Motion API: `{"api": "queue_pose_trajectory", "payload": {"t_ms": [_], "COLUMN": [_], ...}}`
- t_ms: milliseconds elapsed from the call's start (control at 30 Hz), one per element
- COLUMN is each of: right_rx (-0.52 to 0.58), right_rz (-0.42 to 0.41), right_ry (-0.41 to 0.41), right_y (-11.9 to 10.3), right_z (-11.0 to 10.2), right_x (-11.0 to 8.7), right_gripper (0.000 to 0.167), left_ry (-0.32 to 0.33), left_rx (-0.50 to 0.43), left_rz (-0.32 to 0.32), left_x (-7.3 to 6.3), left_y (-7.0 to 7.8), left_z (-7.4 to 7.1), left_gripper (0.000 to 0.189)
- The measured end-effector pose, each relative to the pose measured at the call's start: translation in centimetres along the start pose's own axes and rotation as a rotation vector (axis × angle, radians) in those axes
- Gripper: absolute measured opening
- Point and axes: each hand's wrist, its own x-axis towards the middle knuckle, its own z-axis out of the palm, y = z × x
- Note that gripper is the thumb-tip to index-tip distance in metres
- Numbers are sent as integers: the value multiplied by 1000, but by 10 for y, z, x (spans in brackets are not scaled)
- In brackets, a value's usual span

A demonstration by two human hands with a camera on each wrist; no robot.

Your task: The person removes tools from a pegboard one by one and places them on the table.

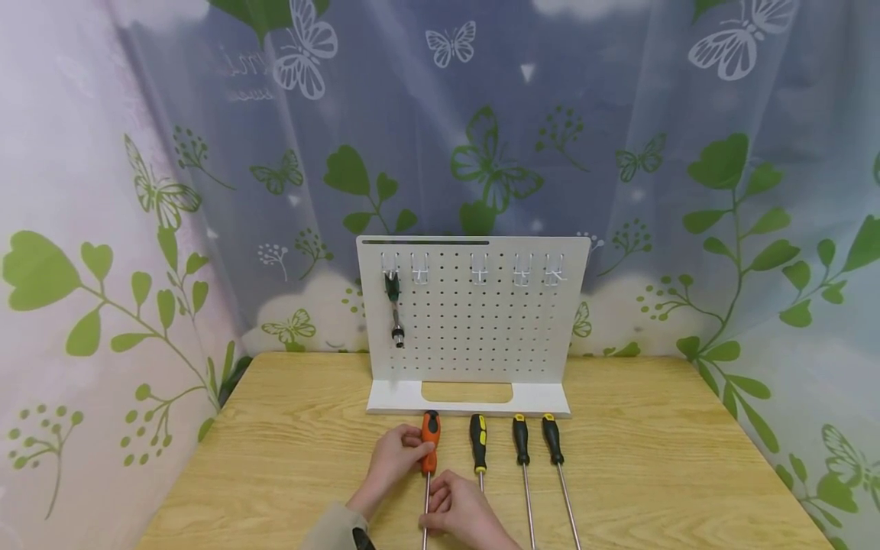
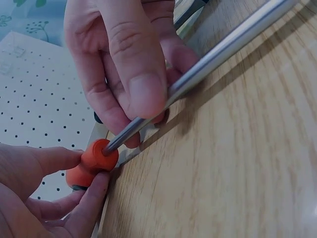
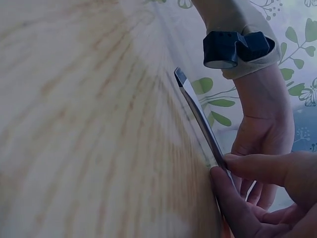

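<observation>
An orange-handled screwdriver (image 1: 429, 428) points its long shaft toward me at the left of a row on the table. My left hand (image 1: 396, 456) grips its orange handle (image 2: 94, 161) between thumb and fingers. Lower down, my right hand (image 1: 464, 510) pinches the metal shaft (image 2: 213, 57) between thumb and fingertips. In the right wrist view the shaft ends in a flat dark tip (image 3: 181, 77), slightly above the wood. Right of it lie a black-and-yellow screwdriver (image 1: 478, 443) and two black screwdrivers with yellow ends, one (image 1: 521, 439) beside the other (image 1: 552, 438).
A white pegboard (image 1: 474, 328) stands behind the screwdrivers on the wooden table (image 1: 653, 458). Several clear hooks (image 1: 479, 271) line its top. A dark green-handled tool (image 1: 393, 287) hangs from the leftmost one. A patterned curtain (image 1: 412, 99) surrounds the table's back and sides.
</observation>
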Motion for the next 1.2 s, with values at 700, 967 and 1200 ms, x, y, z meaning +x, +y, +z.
{"api": "queue_pose_trajectory", "payload": {"t_ms": [700,967,1200], "right_rx": [-83,-64,-52], "right_rz": [5,-3,-31], "right_ry": [14,32,48], "right_y": [-4,-4,-4], "right_z": [-7,-13,-18], "right_x": [-1,-2,1], "right_gripper": [34,29,25], "left_ry": [-8,23,19], "left_rx": [-24,56,95], "left_rz": [-33,2,1], "left_x": [-2,0,1], "left_y": [4,6,7], "left_z": [1,2,3], "left_gripper": [33,35,36]}}
